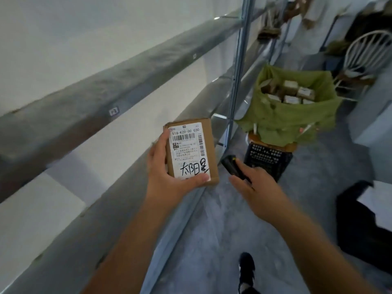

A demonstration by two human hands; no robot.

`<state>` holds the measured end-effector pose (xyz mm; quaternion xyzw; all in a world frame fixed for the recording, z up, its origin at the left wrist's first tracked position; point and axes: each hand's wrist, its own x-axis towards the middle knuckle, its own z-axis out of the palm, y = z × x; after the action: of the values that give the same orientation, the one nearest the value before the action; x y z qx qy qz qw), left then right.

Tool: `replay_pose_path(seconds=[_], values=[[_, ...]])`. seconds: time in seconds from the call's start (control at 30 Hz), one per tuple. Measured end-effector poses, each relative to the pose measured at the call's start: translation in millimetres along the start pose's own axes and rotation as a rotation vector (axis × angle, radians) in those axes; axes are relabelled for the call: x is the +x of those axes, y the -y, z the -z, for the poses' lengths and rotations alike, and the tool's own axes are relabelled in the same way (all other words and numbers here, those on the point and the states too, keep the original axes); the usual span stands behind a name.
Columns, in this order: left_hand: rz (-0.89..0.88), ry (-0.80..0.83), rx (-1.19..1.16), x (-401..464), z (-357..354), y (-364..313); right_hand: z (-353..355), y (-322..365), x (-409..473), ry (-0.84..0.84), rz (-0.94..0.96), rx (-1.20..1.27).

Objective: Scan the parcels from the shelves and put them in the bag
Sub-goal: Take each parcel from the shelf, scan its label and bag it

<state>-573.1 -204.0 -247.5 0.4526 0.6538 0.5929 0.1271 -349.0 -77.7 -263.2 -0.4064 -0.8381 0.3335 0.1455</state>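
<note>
My left hand [169,177] grips a small brown cardboard parcel [209,143] with a white barcode label facing me, held up in front of the shelves. Just to its right, my right hand [256,187] holds a small black scanner [231,166] whose head points toward the parcel. Further ahead stands a green bag [282,119], open at the top, with several brown parcels [297,93] inside. The bag sits on a black plastic crate [267,160].
Grey metal shelves [106,98] run along my left, with an upright post [237,71] near the bag. A white chair [369,54] stands at the far right. A black and white object [364,219] lies on the floor to my right. My shoe [247,270] shows below.
</note>
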Motion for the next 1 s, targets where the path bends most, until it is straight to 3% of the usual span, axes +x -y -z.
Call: replay_pose_path(seconds=[0.2,0.47,1.0], values=[[0.057,0.149,-0.021,-15.4,-65.0,20.4,-2.0,-49.2,-31.0,-0.063,-0.186,0.020],[0.055,0.325,-0.021,30.1,-161.9,13.7,46.9,-119.1,-16.0,-0.127,-0.342,-0.059],[0.079,0.379,0.006,153.8,-379.7,16.6,185.6,-266.3,102.1,-0.286,-0.431,-0.262]])
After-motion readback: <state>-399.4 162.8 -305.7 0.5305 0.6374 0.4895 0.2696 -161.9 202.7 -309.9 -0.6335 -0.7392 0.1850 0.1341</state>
